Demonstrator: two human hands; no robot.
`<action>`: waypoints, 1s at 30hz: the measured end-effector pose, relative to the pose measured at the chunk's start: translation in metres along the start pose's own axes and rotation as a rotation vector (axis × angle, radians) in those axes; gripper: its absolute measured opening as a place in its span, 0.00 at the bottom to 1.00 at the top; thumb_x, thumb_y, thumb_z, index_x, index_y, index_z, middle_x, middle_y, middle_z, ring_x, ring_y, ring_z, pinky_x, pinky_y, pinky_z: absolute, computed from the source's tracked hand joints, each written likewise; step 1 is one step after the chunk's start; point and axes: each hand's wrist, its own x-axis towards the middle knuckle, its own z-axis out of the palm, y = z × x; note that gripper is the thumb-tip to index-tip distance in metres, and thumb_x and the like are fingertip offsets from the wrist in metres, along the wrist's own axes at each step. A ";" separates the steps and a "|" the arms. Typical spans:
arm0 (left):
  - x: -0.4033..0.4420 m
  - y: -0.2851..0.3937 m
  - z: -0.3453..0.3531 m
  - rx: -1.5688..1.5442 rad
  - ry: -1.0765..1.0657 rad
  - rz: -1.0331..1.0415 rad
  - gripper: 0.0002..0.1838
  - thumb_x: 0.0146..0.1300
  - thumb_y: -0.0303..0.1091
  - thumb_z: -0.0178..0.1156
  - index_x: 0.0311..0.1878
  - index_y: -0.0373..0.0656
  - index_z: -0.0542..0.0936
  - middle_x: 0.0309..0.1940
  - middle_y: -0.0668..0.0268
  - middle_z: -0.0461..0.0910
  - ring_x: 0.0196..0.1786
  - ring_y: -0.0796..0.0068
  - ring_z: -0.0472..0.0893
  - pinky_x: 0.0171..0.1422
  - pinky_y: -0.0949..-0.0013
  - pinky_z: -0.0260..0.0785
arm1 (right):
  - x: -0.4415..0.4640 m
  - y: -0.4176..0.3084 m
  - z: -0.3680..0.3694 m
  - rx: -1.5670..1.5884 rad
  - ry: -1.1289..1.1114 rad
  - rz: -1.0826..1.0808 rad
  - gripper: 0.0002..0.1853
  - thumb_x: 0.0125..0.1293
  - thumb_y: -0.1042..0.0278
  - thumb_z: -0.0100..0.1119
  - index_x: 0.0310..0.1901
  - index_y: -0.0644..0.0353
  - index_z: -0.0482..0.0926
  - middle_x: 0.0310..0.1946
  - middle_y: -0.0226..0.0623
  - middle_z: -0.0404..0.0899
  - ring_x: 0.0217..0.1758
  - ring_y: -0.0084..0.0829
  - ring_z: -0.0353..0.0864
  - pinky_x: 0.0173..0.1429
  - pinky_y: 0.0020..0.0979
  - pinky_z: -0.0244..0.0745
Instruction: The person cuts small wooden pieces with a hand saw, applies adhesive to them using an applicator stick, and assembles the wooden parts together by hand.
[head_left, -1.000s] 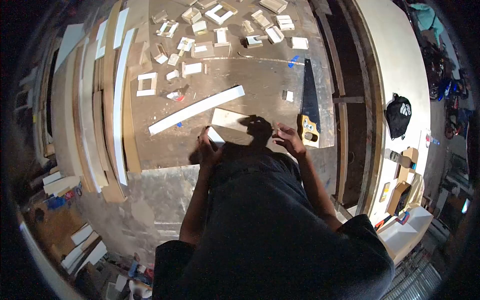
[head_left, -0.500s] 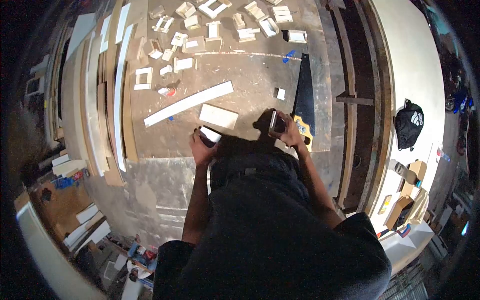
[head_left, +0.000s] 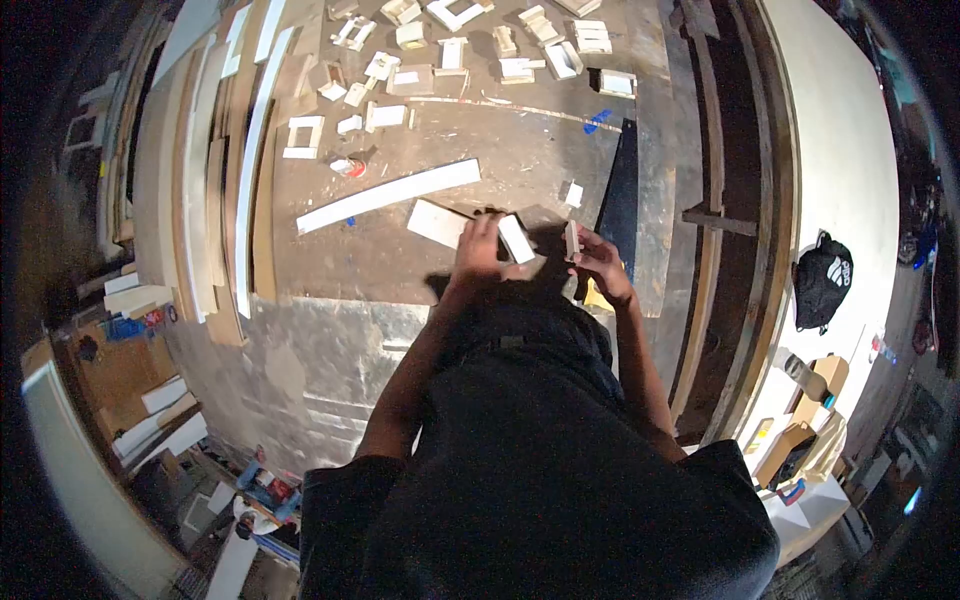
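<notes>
My left hand [head_left: 480,258] is closed around a small white-faced wood block [head_left: 516,239], fingers on its far side and thumb near its lower end. To the right, my right hand [head_left: 604,268] grips a narrow wood piece [head_left: 572,240], standing on edge between thumb and fingers. A flat pale board [head_left: 434,222] lies just left of my left hand, partly covered by it. Beyond it rests a long white strip [head_left: 390,196]. A handsaw's dark blade [head_left: 619,185] lies past my right hand; its yellow handle [head_left: 597,298] is partly hidden.
Several small wood frames and boxes [head_left: 452,53] are scattered over the far worktable. A small white offcut [head_left: 574,193] and a red-and-white container [head_left: 348,167] lie nearer. Long boards [head_left: 262,170] line the left side. A black bag [head_left: 824,280] sits on the pale surface at right.
My left hand has moved right and slightly farther away with its block, closer to my right hand. The piece in my right hand is now seen edge-on. The whole view has shifted a little.
</notes>
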 end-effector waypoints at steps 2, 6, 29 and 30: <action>0.006 -0.001 0.011 0.187 -0.063 0.052 0.59 0.43 0.50 0.80 0.76 0.43 0.58 0.70 0.53 0.64 0.69 0.51 0.65 0.73 0.52 0.59 | -0.001 -0.002 -0.004 0.004 0.024 0.021 0.36 0.64 0.72 0.67 0.73 0.65 0.63 0.59 0.36 0.77 0.53 0.27 0.80 0.49 0.29 0.80; -0.001 0.004 -0.014 0.104 -0.092 0.005 0.59 0.43 0.44 0.81 0.78 0.49 0.58 0.73 0.55 0.61 0.70 0.51 0.64 0.73 0.51 0.60 | -0.004 -0.004 -0.006 -0.093 0.073 0.037 0.33 0.65 0.67 0.66 0.71 0.63 0.67 0.51 0.33 0.78 0.49 0.27 0.80 0.49 0.31 0.79; -0.058 0.004 -0.138 -0.835 0.136 0.193 0.25 0.57 0.30 0.75 0.58 0.38 0.80 0.49 0.62 0.84 0.46 0.80 0.80 0.52 0.70 0.74 | 0.030 -0.019 0.136 0.341 -0.367 0.173 0.34 0.68 0.46 0.54 0.64 0.69 0.68 0.52 0.55 0.79 0.51 0.50 0.81 0.56 0.50 0.77; -0.061 0.000 -0.143 -0.849 0.110 0.165 0.22 0.57 0.28 0.74 0.55 0.36 0.82 0.45 0.62 0.85 0.43 0.80 0.81 0.48 0.72 0.74 | 0.034 -0.020 0.147 0.442 -0.451 0.224 0.35 0.67 0.45 0.54 0.64 0.69 0.68 0.51 0.56 0.80 0.51 0.51 0.82 0.57 0.51 0.76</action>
